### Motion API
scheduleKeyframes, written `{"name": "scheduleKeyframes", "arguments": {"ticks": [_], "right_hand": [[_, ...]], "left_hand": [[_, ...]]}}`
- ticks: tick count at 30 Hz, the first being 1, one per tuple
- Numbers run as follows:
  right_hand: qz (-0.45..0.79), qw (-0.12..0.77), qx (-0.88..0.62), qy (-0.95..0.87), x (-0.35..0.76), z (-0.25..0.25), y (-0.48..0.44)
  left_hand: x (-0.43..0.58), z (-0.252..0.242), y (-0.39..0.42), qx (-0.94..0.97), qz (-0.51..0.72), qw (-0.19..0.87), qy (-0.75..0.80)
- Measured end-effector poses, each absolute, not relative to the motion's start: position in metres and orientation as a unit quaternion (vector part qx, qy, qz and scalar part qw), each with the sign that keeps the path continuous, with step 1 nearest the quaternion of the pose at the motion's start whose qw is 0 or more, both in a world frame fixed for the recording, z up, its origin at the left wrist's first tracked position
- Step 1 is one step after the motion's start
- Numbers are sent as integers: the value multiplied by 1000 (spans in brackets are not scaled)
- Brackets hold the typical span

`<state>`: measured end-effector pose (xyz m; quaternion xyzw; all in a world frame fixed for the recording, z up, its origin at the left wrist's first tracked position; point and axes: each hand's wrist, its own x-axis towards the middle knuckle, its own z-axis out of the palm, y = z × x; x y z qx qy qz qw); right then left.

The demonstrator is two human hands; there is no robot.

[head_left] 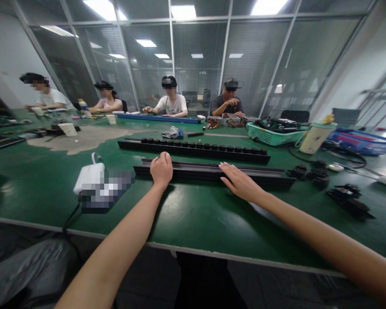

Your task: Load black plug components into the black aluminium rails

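A long black metal rail (212,172) lies across the green workbench (199,223) right in front of me. My left hand (161,169) is curled over the rail's left part, its fingers hiding the rail's far edge. My right hand (241,183) lies flat, its fingertips touching the rail's top further right. Just beyond stands a second black bar (193,151), carrying a long row of small dark knobs. Neither hand touches that bar.
To the left of my left hand sits a white device (90,180) with a cable. Small black parts (312,174) lie to the right. Beyond stand a green basket of cables (273,135) and a pale cup (315,137). Several seated people work across the bench.
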<state>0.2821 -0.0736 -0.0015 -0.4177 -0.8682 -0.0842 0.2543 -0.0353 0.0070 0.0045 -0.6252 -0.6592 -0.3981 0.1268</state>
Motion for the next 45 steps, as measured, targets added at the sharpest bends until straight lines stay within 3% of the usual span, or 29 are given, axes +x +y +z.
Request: {"name": "scheduleKeyframes", "arguments": {"ticks": [7,14,24,45], "right_hand": [[-7,262,-341,-903,161,10,-22],[-16,244,-328,-912,77,26,2],[-2,183,-378,-907,76,47,4],[9,155,-393,-906,81,59,4]], "left_hand": [[-42,0,8,-566,-501,53,-652],[-42,3,7,-544,-458,51,-701],[-41,4,5,-547,-426,66,-718],[-42,1,7,-552,-416,85,-718]]}}
